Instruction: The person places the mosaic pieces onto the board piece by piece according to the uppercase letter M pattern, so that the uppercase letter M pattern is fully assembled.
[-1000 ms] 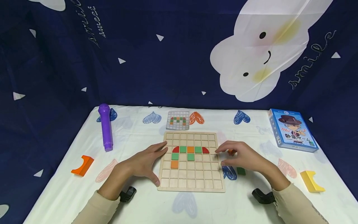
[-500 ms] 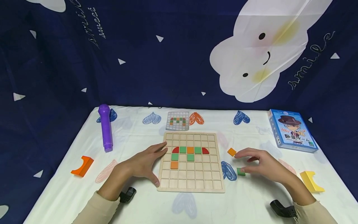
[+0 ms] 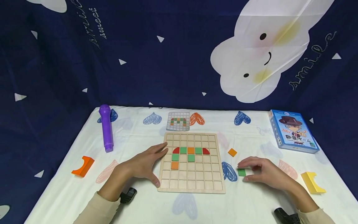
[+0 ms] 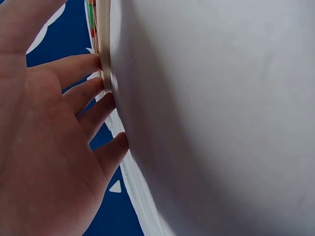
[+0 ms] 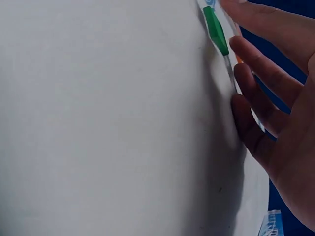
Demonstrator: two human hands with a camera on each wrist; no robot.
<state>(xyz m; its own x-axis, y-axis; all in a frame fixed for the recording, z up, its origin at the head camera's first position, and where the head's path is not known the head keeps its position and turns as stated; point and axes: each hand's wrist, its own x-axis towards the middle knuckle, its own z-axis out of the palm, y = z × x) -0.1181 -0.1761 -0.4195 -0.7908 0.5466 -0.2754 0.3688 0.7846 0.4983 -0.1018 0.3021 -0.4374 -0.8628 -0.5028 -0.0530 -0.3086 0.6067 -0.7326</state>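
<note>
A wooden grid board [image 3: 195, 186] lies mid-table in the head view. Red, green and orange tiles, among them an orange square [image 3: 191, 150], occupy some of its cells. My left hand [image 3: 142, 162] spreads along the board's left edge, thumb at the near corner; its fingertips [image 4: 101, 63] meet the edge in the left wrist view. To the right, my right hand [image 3: 265, 172] is beside a loose green square tile [image 3: 241, 172], thumb and fingertips on either side of its right end. The right wrist view shows this green tile flat on the cloth, the fingers loosely bent around it.
Behind the board lies a small pattern card [image 3: 178, 121]. A loose orange tile [image 3: 232, 152] is right of the board. Farther out are a purple microphone [image 3: 107, 127], an orange arch block [image 3: 83, 166], a yellow arch block [image 3: 312, 182] and a blue box [image 3: 293, 130].
My right hand has withdrawn from the board's right edge, moving right and nearer to the green tile. The loose orange tile is now uncovered. My left hand has stayed at the board.
</note>
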